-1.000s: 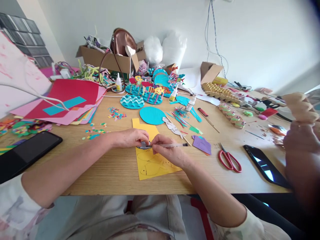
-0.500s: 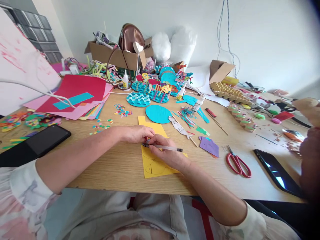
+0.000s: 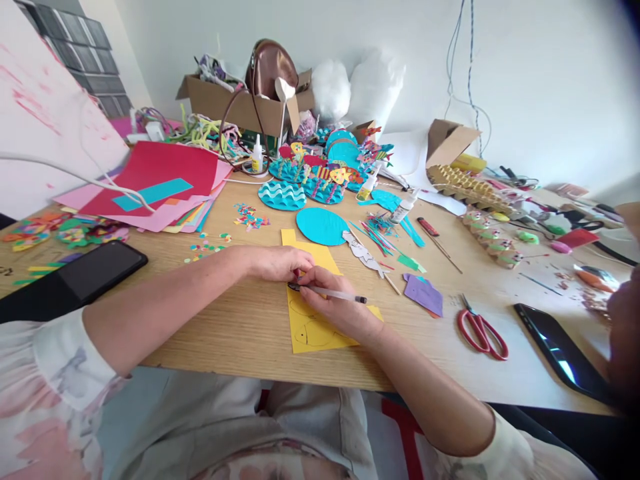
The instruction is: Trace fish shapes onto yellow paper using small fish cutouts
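Stretching under a white wall, a wooden desk [image 3: 240, 333] is carrying coloured paper, teal discs, red scissors [image 3: 481, 330] and two dark phones. Both forearms are resting on it, meeting mid-desk. The left hand [image 3: 277, 263] is pressing fingers together on a small dark cutout [image 3: 294, 287], while the right hand [image 3: 333, 303] is pinching a pen [image 3: 336, 295] lying nearly flat. A yellow sheet [image 3: 313, 330] with pencilled fish outlines is lying beneath them.

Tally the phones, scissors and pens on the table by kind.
Phones: 2 (one left, one right)
Scissors: 1
Pens: 1, in the right hand
Total: 4
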Demonstrator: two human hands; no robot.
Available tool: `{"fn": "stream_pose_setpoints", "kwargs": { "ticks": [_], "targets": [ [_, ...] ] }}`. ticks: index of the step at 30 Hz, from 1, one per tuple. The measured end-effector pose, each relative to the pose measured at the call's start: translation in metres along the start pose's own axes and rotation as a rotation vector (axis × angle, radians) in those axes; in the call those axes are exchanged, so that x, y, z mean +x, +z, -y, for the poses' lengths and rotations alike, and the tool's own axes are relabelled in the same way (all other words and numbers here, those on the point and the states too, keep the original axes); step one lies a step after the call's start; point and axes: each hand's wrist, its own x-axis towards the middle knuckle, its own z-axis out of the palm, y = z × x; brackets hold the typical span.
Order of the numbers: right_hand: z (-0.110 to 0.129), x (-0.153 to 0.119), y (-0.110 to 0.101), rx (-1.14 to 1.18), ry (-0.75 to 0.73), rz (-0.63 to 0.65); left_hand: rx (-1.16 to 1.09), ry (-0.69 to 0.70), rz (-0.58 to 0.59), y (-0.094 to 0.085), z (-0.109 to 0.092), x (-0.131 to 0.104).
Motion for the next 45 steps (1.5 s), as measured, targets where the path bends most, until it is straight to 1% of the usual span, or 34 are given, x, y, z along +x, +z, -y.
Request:
{"fn": "stream_pose_setpoints", "kwargs": {
  "ticks": [9,14,18,27,33,38,45],
  "targets": [
    [-0.0059,0.0008,0.0035,0.050,-0.022,0.006,-0.004,-0.001,0.006,0.0007,0.0027,0.0008],
    [-0.0024,0.0013,0.0034,0.062,-0.013,0.015,-0.022,0.025,0.008,0.0008,0.0032,0.0007],
    [0.0004,0.0017,0.0018,0.041,-0.001,0.011,-0.026,0.005,0.009,0.0003,0.0012,0.0000],
    [-0.0009,0.0008,0.0011,0.011,0.004,0.007,-0.019,0.004,0.000,0.0008,0.0003,-0.0001],
    [-0.0014,0.0012,0.0022,0.044,-0.029,0.016,-0.024,0.018,0.002,0.0002,-0.0013,-0.0006],
    [0.0004,0.0012,0.0013,0.026,-0.003,0.006,-0.040,0.013,-0.010,0.0018,0.0007,-0.0005],
    [0.0017,0.0009,0.0015,0.023,-0.002,0.007,-0.014,0.008,0.002,0.0007,0.0013,-0.0008]
  ]
}}
